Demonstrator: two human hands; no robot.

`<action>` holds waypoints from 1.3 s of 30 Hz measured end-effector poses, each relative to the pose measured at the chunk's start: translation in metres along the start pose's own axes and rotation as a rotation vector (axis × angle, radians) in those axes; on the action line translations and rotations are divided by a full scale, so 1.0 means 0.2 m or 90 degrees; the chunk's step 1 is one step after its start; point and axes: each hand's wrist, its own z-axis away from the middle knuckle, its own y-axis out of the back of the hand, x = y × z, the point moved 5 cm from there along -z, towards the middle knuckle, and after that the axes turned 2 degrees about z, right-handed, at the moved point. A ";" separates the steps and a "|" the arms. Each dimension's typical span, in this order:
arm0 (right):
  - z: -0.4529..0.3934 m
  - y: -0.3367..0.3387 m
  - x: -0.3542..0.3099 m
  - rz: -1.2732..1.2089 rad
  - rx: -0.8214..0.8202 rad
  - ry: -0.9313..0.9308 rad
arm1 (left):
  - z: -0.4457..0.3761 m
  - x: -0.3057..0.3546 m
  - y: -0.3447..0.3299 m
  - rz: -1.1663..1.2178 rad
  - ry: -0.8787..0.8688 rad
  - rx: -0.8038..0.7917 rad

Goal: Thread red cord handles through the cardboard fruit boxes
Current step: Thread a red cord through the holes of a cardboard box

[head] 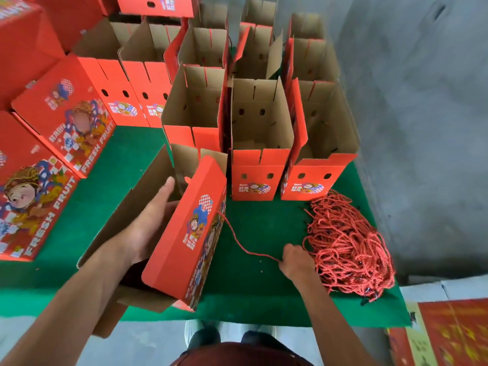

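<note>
Nearest, the left hand (148,228) reaches inside the tilted box (184,233), fingers straight, bracing its wall; corrugated card is light and stiff, so hold panels, not flaps. The right hand (297,261) pinches a single red cord (239,243) running to the box side. Twisted cord is limp and snags, so grip near its end. Beside lies the cord pile (348,247) on the green surface (258,228). Beyond, open boxes (261,138) stand upright.
</note>
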 end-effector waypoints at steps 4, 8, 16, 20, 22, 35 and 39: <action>0.02 -0.04 0.00 -0.009 -0.021 -0.001 | 0.10 -0.03 -0.02 -0.056 0.029 -0.076; 0.08 -0.03 -0.06 -0.426 -0.071 0.014 | 0.12 -0.09 0.00 -0.187 0.028 -0.095; 0.46 0.07 -0.51 -0.975 -0.113 0.206 | 0.12 -0.15 0.15 -0.075 0.124 -0.054; 0.56 0.10 -0.64 -1.115 -0.143 0.242 | 0.13 -0.19 0.26 0.000 0.126 -0.036; 0.58 0.12 -0.68 -1.133 -0.153 0.248 | 0.13 -0.20 0.28 -0.004 0.119 -0.035; 0.58 0.08 -0.80 -1.159 -0.208 0.272 | 0.12 -0.19 0.30 0.013 0.101 -0.044; 0.57 0.08 -0.81 -1.169 -0.195 0.253 | 0.13 -0.20 0.29 0.023 0.105 -0.047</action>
